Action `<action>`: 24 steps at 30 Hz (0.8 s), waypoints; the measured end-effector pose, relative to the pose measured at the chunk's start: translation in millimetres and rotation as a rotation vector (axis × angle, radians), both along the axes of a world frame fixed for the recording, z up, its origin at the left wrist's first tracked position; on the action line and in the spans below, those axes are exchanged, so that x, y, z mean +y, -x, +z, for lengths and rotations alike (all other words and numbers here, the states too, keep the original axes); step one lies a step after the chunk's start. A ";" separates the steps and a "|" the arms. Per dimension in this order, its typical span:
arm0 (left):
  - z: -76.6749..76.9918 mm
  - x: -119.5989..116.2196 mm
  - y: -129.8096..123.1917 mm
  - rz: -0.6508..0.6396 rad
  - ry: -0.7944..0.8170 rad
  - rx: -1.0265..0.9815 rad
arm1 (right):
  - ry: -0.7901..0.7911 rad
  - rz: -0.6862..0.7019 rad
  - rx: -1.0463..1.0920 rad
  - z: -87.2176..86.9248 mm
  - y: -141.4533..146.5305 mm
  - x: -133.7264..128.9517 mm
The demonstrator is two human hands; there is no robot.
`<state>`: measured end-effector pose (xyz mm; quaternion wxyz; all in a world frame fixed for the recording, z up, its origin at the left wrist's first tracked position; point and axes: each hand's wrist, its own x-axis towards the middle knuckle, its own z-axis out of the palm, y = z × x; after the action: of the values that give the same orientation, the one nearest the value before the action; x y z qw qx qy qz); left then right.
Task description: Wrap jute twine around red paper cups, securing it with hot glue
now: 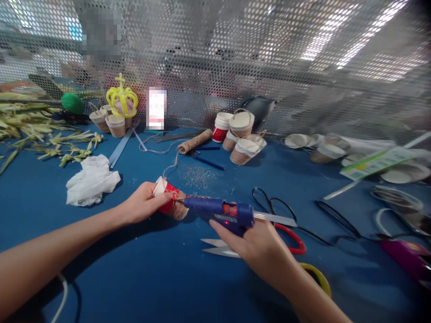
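My left hand [144,202] is closed round a red and white paper cup [162,188], tilted on its side, its lower part wrapped in brown twine. In my right hand [251,240] is a blue glue gun [215,211] with a clear glue stick [274,218] out of its back and a small red light lit. The gun's nozzle points left and meets the cup by my left fingers; whether it touches cannot be made out. A strand of twine runs from the cup up to a twine roll [195,141].
Red-handled scissors [291,240] lie under my right hand, near a yellow ring [316,278]. Black cable [311,233] trails rightward. Crumpled white tissue [91,181] lies left. Twine-wrapped cups [243,150], a yellow crown [123,101] and a lit phone [156,108] stand by the mesh screen [195,76].
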<state>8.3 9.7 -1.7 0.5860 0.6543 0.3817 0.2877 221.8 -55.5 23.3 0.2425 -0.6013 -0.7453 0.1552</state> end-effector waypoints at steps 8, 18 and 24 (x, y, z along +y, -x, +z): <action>-0.5 0.8 1.2 -0.003 0.002 0.010 | -0.020 0.087 -0.027 8.2 -1.1 -3.1; 0.4 1.0 1.4 -0.023 -0.018 0.000 | 0.022 0.050 0.095 19.6 10.4 -5.6; -1.3 1.1 2.7 -0.018 -0.035 0.023 | 0.039 0.009 0.082 21.2 10.9 -7.0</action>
<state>5.5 10.8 -2.9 0.5725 0.6711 0.3776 0.2815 210.9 -62.5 44.6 0.2603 -0.5956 -0.7343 0.1956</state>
